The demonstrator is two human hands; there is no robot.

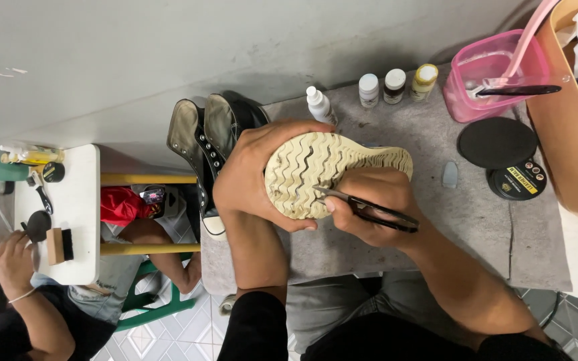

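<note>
I see my left hand point(252, 175) clamped round the shoe point(322, 170), sole up; my right hand point(369, 207), at four o'clock, pinches scissors point(369, 208), picking grooves. Next needs a steady tip.

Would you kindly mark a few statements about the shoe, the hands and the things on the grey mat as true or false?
1. The left hand holds the shoe sole up. True.
2. The right hand holds a toothbrush. False: it holds a slim black tool with its tip against the sole.
3. Three small bottles stand by the wall. True.
4. The pink tub is empty. False: a black-handled brush rests across it.
5. The pair of dark high-tops lies right of the shoe. False: left.
</note>
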